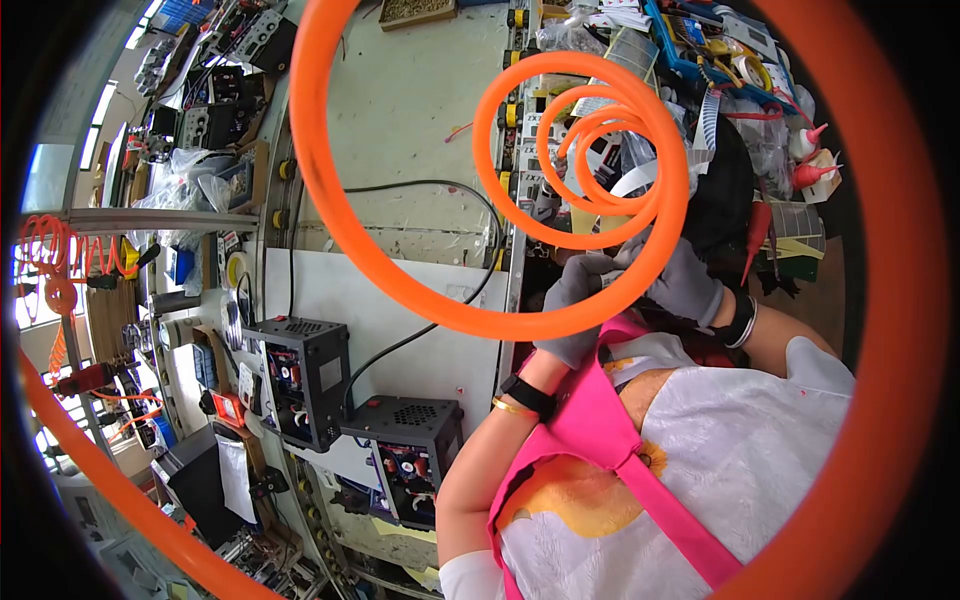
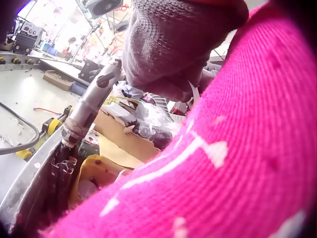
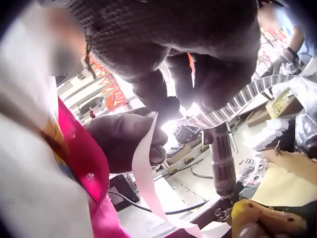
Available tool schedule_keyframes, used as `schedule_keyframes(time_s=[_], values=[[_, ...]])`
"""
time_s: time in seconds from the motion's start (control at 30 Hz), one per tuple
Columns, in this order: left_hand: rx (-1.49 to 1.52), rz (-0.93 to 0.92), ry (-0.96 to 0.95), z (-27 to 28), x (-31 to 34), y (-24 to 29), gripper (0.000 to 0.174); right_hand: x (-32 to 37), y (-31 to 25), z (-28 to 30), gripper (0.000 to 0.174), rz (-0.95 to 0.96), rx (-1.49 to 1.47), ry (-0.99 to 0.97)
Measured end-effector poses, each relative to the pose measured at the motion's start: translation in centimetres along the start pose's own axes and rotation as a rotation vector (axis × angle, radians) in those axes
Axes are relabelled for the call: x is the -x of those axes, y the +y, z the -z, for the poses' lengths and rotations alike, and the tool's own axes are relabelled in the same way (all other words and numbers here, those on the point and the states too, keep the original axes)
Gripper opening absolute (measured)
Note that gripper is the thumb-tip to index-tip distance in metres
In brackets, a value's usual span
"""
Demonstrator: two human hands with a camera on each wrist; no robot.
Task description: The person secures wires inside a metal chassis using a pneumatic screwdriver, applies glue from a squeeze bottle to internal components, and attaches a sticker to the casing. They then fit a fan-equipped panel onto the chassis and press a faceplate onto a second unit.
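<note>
In the head view my gloved left hand and gloved right hand meet in front of my chest, partly behind an orange coiled hose. A strip of labels runs into the fingers of my right hand, which pinch it. At its side, my left hand pinches a plain white paper strip that hangs down in a curl. The left wrist view shows mostly the grey glove and pink cloth; fingertips are hidden there.
A metal cylindrical tool stands by the bench edge below the hands. Two black boxes with vented tops stand on the left. A blue tray of clutter and red-capped bottles lie at right. Another person is behind.
</note>
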State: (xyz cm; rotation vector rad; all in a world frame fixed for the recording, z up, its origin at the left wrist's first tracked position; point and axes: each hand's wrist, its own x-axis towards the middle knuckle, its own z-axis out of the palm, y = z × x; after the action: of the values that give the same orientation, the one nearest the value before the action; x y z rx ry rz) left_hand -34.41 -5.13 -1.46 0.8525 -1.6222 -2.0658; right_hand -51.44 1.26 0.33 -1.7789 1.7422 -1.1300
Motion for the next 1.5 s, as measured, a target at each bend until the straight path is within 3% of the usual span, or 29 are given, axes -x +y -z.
schedule_keyframes(time_s=[0.13,0.23,0.33,0.4,0.53,0.63,0.73,0.93,1.13,1.43,1.5], values=[[-0.094,0.01,0.018,0.1,0.0,-0.1,0.036,0.1,-0.3,0.4,0.015,0.002,0.023,-0.038],[0.014,-0.015,0.022,0.0,-0.1,-0.9,0.038,-0.1,-0.2,0.6,0.016,0.266,0.228,-0.042],[0.173,-0.024,-0.018,0.1,-0.2,-0.5,0.042,-0.2,-0.1,0.8,0.023,0.319,0.122,-0.015],[0.3,-0.063,-0.035,-0.1,-0.3,0.3,0.044,-0.4,-0.1,0.4,0.027,0.197,0.075,0.002],[0.126,-0.032,-0.06,0.4,-0.4,-0.6,0.043,-0.1,-0.1,0.3,0.032,-0.09,-0.082,-0.071],[0.126,0.018,-0.05,0.3,-0.4,-0.5,0.04,-0.2,0.0,0.1,0.031,-0.047,-0.086,-0.045],[0.073,0.082,-0.034,0.5,-0.6,-0.7,0.038,-0.3,0.2,0.2,0.029,0.169,0.079,-0.018],[0.016,0.136,0.0,0.9,-0.8,-1.3,0.038,-0.9,-0.2,0.2,0.027,0.374,0.21,-0.001],[0.111,0.072,0.034,1.1,-0.7,-1.5,0.037,-0.7,-0.2,-0.8,0.028,0.055,-0.039,0.006],[-0.028,0.106,0.05,1.9,-0.3,-2.1,0.039,-1.4,-0.6,-0.8,0.029,0.458,0.239,-0.034],[-0.032,0.1,0.057,2.0,-0.5,-2.8,0.039,-1.4,-0.2,-1.4,0.03,0.339,0.168,0.003]])
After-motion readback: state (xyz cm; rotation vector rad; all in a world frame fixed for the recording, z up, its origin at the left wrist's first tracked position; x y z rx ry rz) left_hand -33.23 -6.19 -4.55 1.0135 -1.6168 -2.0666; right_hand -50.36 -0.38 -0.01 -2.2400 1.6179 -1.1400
